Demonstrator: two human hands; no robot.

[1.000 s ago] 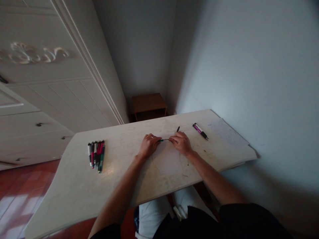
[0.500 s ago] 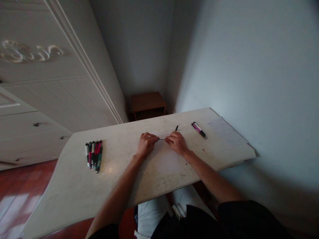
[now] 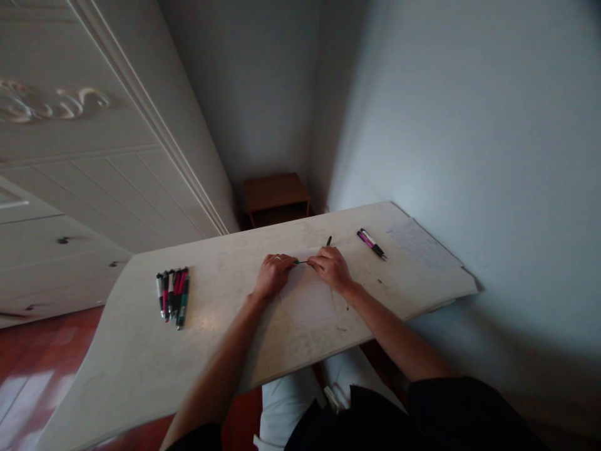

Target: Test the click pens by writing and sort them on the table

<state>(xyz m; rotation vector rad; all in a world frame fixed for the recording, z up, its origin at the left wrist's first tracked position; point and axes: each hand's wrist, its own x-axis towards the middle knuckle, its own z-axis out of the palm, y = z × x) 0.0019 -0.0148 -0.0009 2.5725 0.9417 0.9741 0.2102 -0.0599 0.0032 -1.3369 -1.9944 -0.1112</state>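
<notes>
Both my hands meet over a sheet of lined paper [image 3: 307, 300] on the white table [image 3: 220, 369]. My left hand [image 3: 273, 275] is closed, fingertips pinching a small green pen part [image 3: 296, 262]. From it a thin dark rod [image 3: 303, 262], looking like a pen refill, runs across to my right hand [image 3: 332, 269], whose fingers are closed on its other end. Just beyond the right knuckles shows a black pen piece [image 3: 329, 240]; whether it lies on the table or is held, I cannot tell. The fingers hide most of the small parts.
Several pens [image 3: 173, 293] lie side by side on the left of the table. Two more pens [image 3: 370, 243] lie to the right, near a written sheet [image 3: 420, 244] along the wall. White drawers [image 3: 61, 244] stand at left, a brown wooden stand [image 3: 276, 191] behind.
The view has shifted slightly, moving the scene a little to the left. A bit more green shows at my left fingertips; both hands keep their hold on the thin rod.
</notes>
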